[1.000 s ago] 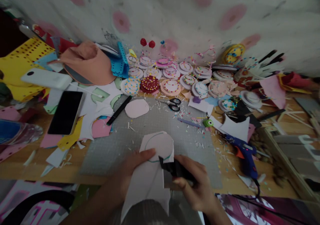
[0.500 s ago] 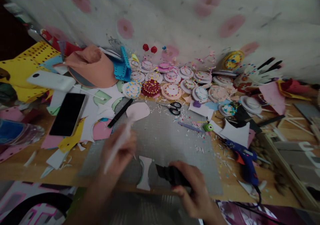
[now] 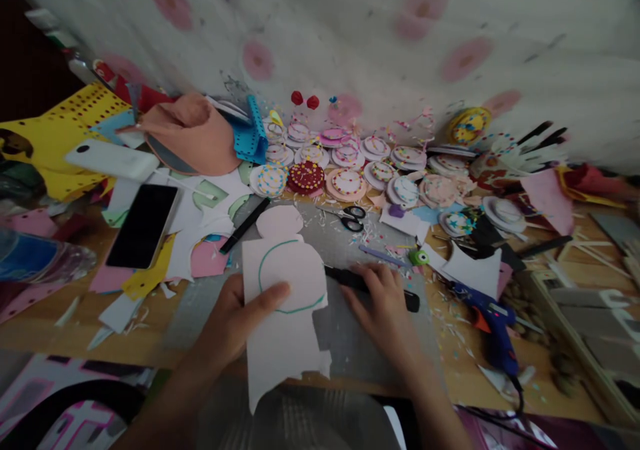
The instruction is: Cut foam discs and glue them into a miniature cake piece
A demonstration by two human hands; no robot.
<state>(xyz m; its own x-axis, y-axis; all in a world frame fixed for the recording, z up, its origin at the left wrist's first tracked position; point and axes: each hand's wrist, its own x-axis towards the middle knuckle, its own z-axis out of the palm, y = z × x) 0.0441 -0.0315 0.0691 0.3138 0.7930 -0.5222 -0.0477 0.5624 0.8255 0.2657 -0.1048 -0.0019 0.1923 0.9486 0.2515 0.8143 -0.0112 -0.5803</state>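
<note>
My left hand (image 3: 250, 313) grips a pale foam sheet (image 3: 280, 343), thumb on top, fingers behind it. A green curved line is drawn on the sheet, and its right and lower edges are cut unevenly. To the right, my right hand (image 3: 380, 303) rests over a black cutter knife (image 3: 360, 283) lying on the grey mat (image 3: 345, 343), with fingers on its handle. Just above the sheet is a rounded pale pink piece (image 3: 280, 221). Black-handled scissors (image 3: 353, 219) and a purple stick (image 3: 381, 256) lie beyond my right hand.
A phone (image 3: 143, 227), a black marker (image 3: 245, 225) and foam scraps lie at left, beside a bottle (image 3: 45, 257). Small decorated hats (image 3: 346, 182) line the back. At right are a blue glue gun (image 3: 487, 317) with its cord and a tray (image 3: 555, 343).
The pale sheet in my left hand has turned from edge-on to facing the camera. My right hand has moved forward, lowering the knife to the mat. The small curved scrap is no longer visible.
</note>
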